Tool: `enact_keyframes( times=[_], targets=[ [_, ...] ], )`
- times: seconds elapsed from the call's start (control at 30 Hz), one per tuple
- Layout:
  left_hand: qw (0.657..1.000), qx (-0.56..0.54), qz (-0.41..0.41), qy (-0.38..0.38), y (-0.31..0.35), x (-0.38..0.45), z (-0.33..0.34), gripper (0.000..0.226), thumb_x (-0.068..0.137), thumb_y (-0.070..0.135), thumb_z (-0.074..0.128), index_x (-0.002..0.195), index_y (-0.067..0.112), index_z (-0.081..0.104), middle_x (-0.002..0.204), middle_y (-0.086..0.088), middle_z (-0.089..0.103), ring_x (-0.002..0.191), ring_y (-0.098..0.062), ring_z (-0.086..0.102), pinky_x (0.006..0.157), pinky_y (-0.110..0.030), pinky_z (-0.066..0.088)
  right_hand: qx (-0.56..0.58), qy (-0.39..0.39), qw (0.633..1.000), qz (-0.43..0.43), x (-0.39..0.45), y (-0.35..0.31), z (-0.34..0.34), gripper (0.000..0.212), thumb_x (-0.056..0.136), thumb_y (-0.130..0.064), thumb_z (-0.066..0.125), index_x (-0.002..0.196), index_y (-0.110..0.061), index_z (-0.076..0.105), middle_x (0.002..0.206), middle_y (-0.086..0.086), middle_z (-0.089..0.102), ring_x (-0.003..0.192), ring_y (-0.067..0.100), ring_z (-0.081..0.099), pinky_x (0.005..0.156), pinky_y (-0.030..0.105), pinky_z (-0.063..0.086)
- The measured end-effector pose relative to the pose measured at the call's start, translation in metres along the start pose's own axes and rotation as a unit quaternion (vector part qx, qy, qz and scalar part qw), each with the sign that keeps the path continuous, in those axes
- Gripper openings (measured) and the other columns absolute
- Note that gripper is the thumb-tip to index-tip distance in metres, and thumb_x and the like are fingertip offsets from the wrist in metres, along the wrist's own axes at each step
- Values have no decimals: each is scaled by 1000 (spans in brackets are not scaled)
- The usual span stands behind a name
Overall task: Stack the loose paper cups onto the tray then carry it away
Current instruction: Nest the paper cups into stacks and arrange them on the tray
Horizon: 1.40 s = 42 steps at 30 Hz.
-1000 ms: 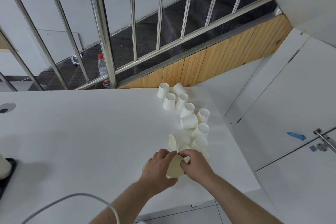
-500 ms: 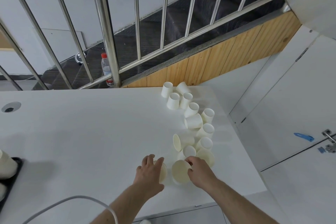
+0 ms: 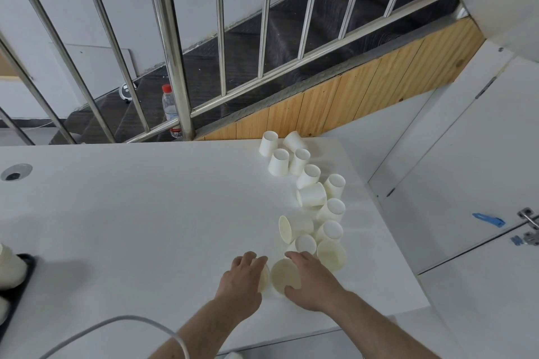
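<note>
You see matt paper cups [image 3: 311,195] on a smooth, matt white table [image 3: 145,213], behind it a glossy metal railing [image 3: 172,46] and grained wood panelling [image 3: 364,96].

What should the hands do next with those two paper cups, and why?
Probably slide one cup into the other. The left hand covers a white paper cup, and the right hand holds an open-mouthed white paper cup right beside it. Nesting them starts a stack for the black tray at the left edge of the white table.
</note>
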State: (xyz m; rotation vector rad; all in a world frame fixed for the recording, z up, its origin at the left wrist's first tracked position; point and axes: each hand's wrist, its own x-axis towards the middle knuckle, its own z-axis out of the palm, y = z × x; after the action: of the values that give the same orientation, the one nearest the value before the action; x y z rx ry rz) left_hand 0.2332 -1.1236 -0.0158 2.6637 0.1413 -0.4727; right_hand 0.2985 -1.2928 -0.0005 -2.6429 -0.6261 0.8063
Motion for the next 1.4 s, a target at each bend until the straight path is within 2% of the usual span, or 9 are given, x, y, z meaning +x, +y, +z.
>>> enact_keyframes(
  times=[0.07, 0.13, 0.23, 0.33, 0.67, 0.9, 1.13, 1.3, 1.4],
  targets=[
    [1000, 0, 4, 0, 1, 0, 0, 72, 84, 14, 57, 147, 27, 24, 148, 4, 25, 134, -22, 29, 101, -34, 42, -23, -16, 999, -20, 0, -4, 2, 85, 82, -41, 68, 151, -26, 21, 149, -3, 28, 138, 21, 30, 110, 35, 36],
    [1000, -1, 9, -2, 0, -1, 0, 72, 85, 16, 58, 147, 28, 24, 149, 4, 24, 134, -21, 29, 100, -34, 42, -42, -29, 998, -31, 2, -7, 7, 89, 80, -35, 73, 152, -25, 20, 149, -3, 26, 138, 20, 28, 111, 34, 35],
    [1000, -4, 16, 2, 0, -1, -2, 72, 84, 17, 59, 146, 29, 24, 149, 5, 24, 134, -21, 28, 100, -33, 42, -47, -11, 998, -40, 6, -7, 12, 82, 83, -18, 69, 151, -24, 23, 146, -1, 29, 136, 21, 31, 111, 32, 35],
    [999, -14, 24, 23, -1, -1, -6, 71, 85, 17, 58, 146, 28, 24, 150, 6, 24, 135, -20, 27, 101, -32, 41, -25, 14, 999, -39, 9, -7, 12, 79, 82, -14, 66, 150, -25, 26, 143, -3, 31, 134, 20, 33, 109, 31, 37],
    [993, -41, 88, 69, -13, 11, -23, 63, 85, 25, 56, 142, 35, 32, 148, 10, 26, 133, -15, 27, 92, -26, 46, 36, 101, 994, -11, 10, -15, 9, 77, 81, -17, 66, 149, -24, 30, 143, -5, 32, 133, 17, 32, 108, 29, 37],
    [988, -50, 109, 92, -26, -1, -36, 62, 84, 27, 58, 142, 34, 34, 150, 9, 27, 136, -17, 25, 95, -27, 45, 60, 151, 987, 6, -7, -31, 14, 78, 82, -21, 64, 150, -23, 28, 142, -4, 31, 133, 17, 31, 108, 23, 31],
    [979, -49, 130, 150, -45, -43, -53, 62, 86, 35, 58, 143, 32, 34, 151, 9, 28, 136, -16, 27, 94, -26, 47, 11, 181, 983, -32, -40, -65, 5, 74, 84, -35, 61, 150, -31, 27, 141, -9, 27, 131, 11, 31, 98, 26, 45],
    [972, -52, 135, 184, -61, -104, -71, 61, 85, 35, 59, 142, 31, 36, 150, 9, 30, 135, -14, 27, 96, -25, 44, 9, 201, 976, -88, -81, -104, 10, 73, 85, -37, 63, 149, -31, 29, 136, -12, 29, 124, 9, 40, 90, 24, 47],
    [969, -54, 135, 198, -68, -145, -78, 61, 85, 35, 59, 141, 31, 37, 148, 11, 31, 134, -12, 28, 96, -24, 43, 23, 206, 971, -118, -108, -125, 15, 72, 85, -40, 65, 148, -32, 32, 133, -17, 32, 120, 3, 40, 92, 22, 45]
  ],
)
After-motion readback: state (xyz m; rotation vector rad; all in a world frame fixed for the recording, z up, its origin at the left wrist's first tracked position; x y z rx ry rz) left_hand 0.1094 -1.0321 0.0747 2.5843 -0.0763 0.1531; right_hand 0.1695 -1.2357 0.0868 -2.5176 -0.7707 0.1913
